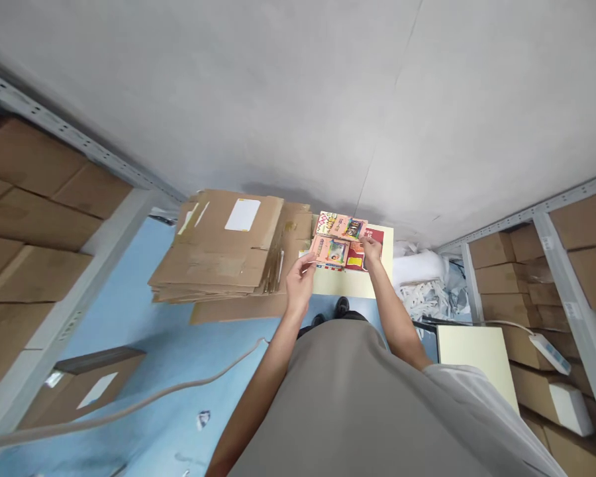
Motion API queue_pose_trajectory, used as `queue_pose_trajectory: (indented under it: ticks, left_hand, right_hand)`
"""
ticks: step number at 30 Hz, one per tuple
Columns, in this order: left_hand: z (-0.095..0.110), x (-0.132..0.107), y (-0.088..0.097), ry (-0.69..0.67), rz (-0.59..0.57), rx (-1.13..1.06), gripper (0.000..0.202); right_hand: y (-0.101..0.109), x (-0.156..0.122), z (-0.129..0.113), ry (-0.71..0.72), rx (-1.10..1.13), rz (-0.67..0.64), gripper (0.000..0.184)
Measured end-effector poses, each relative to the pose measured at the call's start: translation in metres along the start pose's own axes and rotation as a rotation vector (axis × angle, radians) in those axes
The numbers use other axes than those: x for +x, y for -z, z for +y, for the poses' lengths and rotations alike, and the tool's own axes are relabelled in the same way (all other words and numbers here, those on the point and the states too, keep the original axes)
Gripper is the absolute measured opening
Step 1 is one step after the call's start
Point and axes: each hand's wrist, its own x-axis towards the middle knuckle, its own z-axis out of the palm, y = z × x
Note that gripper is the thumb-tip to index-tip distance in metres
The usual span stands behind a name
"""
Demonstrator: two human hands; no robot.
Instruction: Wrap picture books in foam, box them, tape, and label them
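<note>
My left hand (299,281) pinches the lower left corner of a pink printed card or booklet (330,251) with a colourful picture on it. A second pink printed piece (338,226) lies just above, and my right hand (372,250) has its fingers closed at that piece's right end. Whether the two pink pieces are joined I cannot tell. Under them, a red printed sheet or booklet (364,255) rests on the pale yellow table (345,285). The fingertips of both hands are partly hidden.
Flattened cardboard boxes (218,248) are stacked left of the table. Carton-filled shelves (144,199) stand on both sides. A cable (169,392) crosses the blue floor near a carton (82,387). Right are white shredded scraps (422,298), a pale board (477,358) and a power strip (550,353).
</note>
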Motion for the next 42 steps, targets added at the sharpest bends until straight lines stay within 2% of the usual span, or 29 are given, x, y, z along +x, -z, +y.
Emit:
queue_pose_trajectory:
  ticks: [2,5,8,11,15,18,21,23,25,29,31,33,35,38,42]
  left_hand:
    - [-0.009,-0.011,-0.012,0.085,-0.118,-0.031,0.046]
    - [-0.024,-0.040,-0.037,0.258,-0.319,-0.076,0.051]
    - [-0.038,-0.086,-0.068,0.423,-0.514,-0.113,0.056]
    - [-0.049,-0.143,-0.097,0.528,-0.695,-0.128,0.057]
    - [-0.056,-0.211,-0.123,0.596,-0.827,-0.105,0.059]
    - [-0.058,-0.250,-0.141,0.594,-0.917,-0.083,0.056]
    - [-0.063,-0.286,-0.168,0.575,-1.035,-0.058,0.052]
    - [-0.070,-0.315,-0.192,0.557,-1.106,-0.020,0.051]
    - [-0.081,-0.348,-0.220,0.541,-1.167,0.032,0.051]
    - [-0.106,-0.429,-0.274,0.522,-1.290,0.117,0.056]
    - [-0.116,-0.471,-0.295,0.524,-1.354,0.134,0.057]
    - [-0.122,-0.507,-0.310,0.539,-1.420,0.133,0.060]
    - [-0.125,-0.536,-0.320,0.568,-1.483,0.156,0.072]
    - [-0.126,-0.563,-0.333,0.607,-1.515,0.231,0.091]
    - [-0.127,-0.582,-0.354,0.548,-1.517,0.269,0.082]
  right_hand:
    - [0.031,-0.023,0.011,-0.004,0.060,0.042,0.034]
    - [0.091,-0.073,0.039,-0.028,0.152,0.145,0.045]
    - [0.152,-0.138,0.071,-0.056,0.260,0.269,0.053]
    - [0.203,-0.206,0.096,-0.096,0.323,0.428,0.055]
    - [0.249,-0.279,0.117,-0.135,0.351,0.568,0.053]
    - [0.272,-0.315,0.132,-0.141,0.383,0.571,0.051]
    - [0.300,-0.335,0.150,-0.136,0.414,0.541,0.051]
    - [0.331,-0.342,0.165,-0.135,0.450,0.591,0.054]
    - [0.374,-0.349,0.181,-0.125,0.508,0.709,0.060]
    - [0.476,-0.371,0.217,-0.083,0.543,0.944,0.065]
    - [0.520,-0.384,0.234,-0.070,0.521,1.016,0.062]
    - [0.554,-0.392,0.248,-0.065,0.513,1.076,0.058]
    - [0.577,-0.395,0.260,-0.064,0.521,1.140,0.057]
    - [0.600,-0.393,0.271,-0.052,0.526,1.207,0.056]
    - [0.622,-0.389,0.277,-0.079,0.450,1.190,0.056]
